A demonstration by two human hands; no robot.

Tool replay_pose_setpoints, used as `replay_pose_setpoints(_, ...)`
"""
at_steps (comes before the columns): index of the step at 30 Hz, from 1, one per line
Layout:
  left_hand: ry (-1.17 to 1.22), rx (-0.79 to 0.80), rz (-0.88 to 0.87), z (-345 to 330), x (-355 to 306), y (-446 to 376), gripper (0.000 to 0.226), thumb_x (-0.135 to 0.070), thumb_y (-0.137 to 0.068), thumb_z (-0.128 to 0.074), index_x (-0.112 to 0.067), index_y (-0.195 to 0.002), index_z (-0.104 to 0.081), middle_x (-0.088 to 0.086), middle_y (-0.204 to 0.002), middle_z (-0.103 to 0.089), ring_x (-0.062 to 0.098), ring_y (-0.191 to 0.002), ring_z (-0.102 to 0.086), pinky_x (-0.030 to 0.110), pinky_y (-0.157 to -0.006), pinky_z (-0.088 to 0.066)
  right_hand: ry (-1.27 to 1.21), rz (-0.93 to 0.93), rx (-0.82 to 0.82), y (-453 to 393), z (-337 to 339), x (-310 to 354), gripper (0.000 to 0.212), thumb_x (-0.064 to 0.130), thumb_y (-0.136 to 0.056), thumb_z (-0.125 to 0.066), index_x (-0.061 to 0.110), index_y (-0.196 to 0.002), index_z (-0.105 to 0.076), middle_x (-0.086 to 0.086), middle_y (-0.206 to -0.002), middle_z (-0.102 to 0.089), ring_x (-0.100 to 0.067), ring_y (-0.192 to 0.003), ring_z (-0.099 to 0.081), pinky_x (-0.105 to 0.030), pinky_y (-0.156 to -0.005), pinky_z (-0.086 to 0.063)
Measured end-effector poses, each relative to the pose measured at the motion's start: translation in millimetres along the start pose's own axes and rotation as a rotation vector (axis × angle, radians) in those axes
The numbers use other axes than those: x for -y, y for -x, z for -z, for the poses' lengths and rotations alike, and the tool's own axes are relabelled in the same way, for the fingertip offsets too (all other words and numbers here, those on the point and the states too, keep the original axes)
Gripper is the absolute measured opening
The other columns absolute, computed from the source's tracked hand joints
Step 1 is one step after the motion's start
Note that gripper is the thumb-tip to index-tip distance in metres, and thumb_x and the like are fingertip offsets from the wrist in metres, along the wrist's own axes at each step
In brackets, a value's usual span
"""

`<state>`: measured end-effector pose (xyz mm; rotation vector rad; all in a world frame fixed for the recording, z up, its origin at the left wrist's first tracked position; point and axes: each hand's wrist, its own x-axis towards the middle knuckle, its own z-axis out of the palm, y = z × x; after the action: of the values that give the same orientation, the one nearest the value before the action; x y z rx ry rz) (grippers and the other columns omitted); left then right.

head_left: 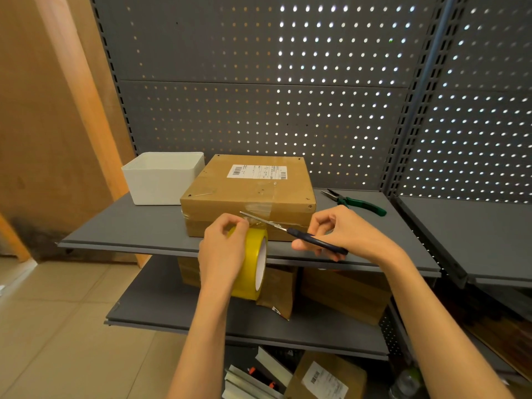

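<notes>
In the head view, the left hand (221,249) grips a yellow tape roll (251,266) at the 6 o'clock edge of the cardboard box (247,191) on the shelf (123,226). The right hand (342,231), at the roll's 3 o'clock, holds blue-handled scissors (299,234), whose blades point toward 10 o'clock at the box's front face. Green pliers (358,205) lie at the box's 3 o'clock.

- One head-worn view, high and just in front of the cardboard box (248,194), close range.
- Faces forward and down; pegboard wall (259,110) behind the box, lower shelf (161,306) beneath it.
- Wide-angle, edges bowed.
</notes>
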<state>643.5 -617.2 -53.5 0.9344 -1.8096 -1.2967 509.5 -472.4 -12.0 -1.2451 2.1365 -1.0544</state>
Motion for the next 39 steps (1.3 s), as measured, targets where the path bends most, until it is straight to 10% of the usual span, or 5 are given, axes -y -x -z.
replay_pose_setpoints(23, -0.11, -0.08, -0.095, 35, -13, 0, 0.01, -0.032, -0.09, -0.055, -0.032, -0.087, -0.064, -0.006, -0.101, -0.064, 0.018, -0.096, -0.055, 0.035, -0.081, -0.043, -0.086, -0.101, -0.703, -4, 6, -20, 0.04, 0.042, -0.072, -0.076, 0.006, -0.077, -0.059, -0.016, -0.07, -0.067, -0.016, -0.054, -0.061, -0.027, -0.048, -0.05)
replay_pose_setpoints(39, -0.175, -0.023, -0.149, 30, -9, 3, 0.015, -0.035, -0.092, -0.053, -0.034, -0.102, -0.063, -0.002, -0.112, -0.062, 0.021, -0.105, -0.054, 0.043, -0.089, -0.047, 0.547, -0.432, -0.649, -5, -14, -51, 0.028, 0.02, -0.091, -0.06, -0.001, -0.108, -0.057, -0.018, -0.11, -0.059, -0.031, -0.1, -0.057, -0.031, -0.073, -0.043)
